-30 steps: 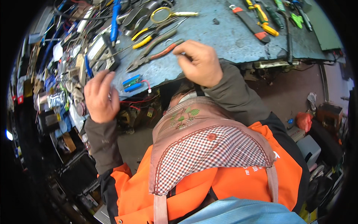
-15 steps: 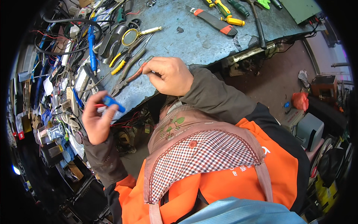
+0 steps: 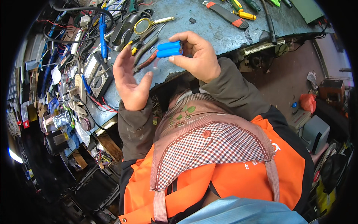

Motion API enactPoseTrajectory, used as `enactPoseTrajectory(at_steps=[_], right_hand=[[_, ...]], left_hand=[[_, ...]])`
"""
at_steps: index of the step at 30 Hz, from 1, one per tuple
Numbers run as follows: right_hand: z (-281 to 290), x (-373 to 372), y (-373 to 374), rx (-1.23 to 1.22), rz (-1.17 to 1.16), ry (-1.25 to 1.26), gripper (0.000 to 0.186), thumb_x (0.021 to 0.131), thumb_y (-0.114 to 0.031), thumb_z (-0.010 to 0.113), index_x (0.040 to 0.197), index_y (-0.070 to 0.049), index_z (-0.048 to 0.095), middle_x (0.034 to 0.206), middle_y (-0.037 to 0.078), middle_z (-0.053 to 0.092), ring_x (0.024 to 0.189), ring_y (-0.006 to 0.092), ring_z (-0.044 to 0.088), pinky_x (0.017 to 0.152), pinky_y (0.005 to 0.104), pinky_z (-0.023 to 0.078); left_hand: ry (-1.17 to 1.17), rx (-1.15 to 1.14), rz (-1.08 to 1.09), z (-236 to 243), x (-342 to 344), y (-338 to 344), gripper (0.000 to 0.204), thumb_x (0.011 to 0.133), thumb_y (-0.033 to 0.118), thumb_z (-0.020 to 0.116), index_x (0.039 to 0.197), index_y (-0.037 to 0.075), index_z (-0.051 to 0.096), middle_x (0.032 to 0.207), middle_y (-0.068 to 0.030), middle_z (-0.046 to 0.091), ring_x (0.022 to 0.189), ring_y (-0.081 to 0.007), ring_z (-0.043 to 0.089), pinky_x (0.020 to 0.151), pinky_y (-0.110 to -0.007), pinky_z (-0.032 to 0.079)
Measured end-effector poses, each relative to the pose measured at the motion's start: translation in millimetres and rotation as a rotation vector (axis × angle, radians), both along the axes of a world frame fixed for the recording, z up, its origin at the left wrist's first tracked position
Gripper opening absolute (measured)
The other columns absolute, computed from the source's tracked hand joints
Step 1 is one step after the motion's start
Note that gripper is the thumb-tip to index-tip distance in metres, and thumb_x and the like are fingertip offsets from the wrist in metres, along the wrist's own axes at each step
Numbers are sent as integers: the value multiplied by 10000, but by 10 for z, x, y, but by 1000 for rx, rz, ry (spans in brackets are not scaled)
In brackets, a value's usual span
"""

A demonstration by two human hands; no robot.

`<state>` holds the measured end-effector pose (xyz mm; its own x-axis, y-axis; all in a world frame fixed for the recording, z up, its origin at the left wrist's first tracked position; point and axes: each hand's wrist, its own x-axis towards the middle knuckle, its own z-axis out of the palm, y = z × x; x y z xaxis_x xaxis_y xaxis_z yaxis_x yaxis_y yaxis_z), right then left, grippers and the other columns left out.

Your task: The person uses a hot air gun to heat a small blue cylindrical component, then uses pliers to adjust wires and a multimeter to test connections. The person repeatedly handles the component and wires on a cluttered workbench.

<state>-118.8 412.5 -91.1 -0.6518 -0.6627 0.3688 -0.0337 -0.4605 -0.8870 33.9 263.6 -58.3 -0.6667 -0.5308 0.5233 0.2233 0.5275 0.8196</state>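
Note:
Between the thumb and fingers of my right hand point(image 3: 203, 58) is a blue battery pack point(image 3: 168, 50) made of two cylinders side by side. Thin wires with a small pale connector hang below it. My left hand point(image 3: 130, 82) is open, palm turned toward the pack and apart from it. Behind the hands, pliers with red-brown handles point(image 3: 146, 62) lie on the worn blue bench top point(image 3: 209, 31), partly covered by my left hand. A magnifying glass point(image 3: 142, 26) rests just beyond them.
A blue pen-shaped tool point(image 3: 103, 39), a black multimeter point(image 3: 99, 76) and tangled cables crowd the left side. At the far right lie a red-and-black utility knife point(image 3: 225, 15), a yellow screwdriver point(image 3: 246, 15) and a dark tool handle point(image 3: 269, 22). The bench's front edge runs close to my body.
The blue battery pack has passed from my left hand to my right. My right hand has moved right, off the pliers' handle area; my left hand has opened and come rightward and up.

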Motion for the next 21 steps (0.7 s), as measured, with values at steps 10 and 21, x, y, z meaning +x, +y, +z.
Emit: enactPoseTrajectory(at_steps=[10, 21], right_hand=[[300, 46, 49, 64, -118, 374, 486, 810, -3, 807, 1281, -53, 702, 1000, 70, 683, 789, 169, 682, 691, 303, 563], [363, -1134, 555, 564, -905, 946, 276, 873, -137, 749, 1141, -74, 770, 1097, 134, 743, 1047, 372, 688, 926, 468, 556]], left_hand=[[-147, -193, -281, 59, -480, -54, 543, 836, -99, 666, 1367, 6, 632, 1195, -165, 695, 1092, -311, 688, 956, -386, 547], [193, 434, -477, 245, -1536, 13, 238, 963, -21, 741, 1137, 48, 595, 980, -40, 653, 882, -148, 672, 798, -302, 575]])
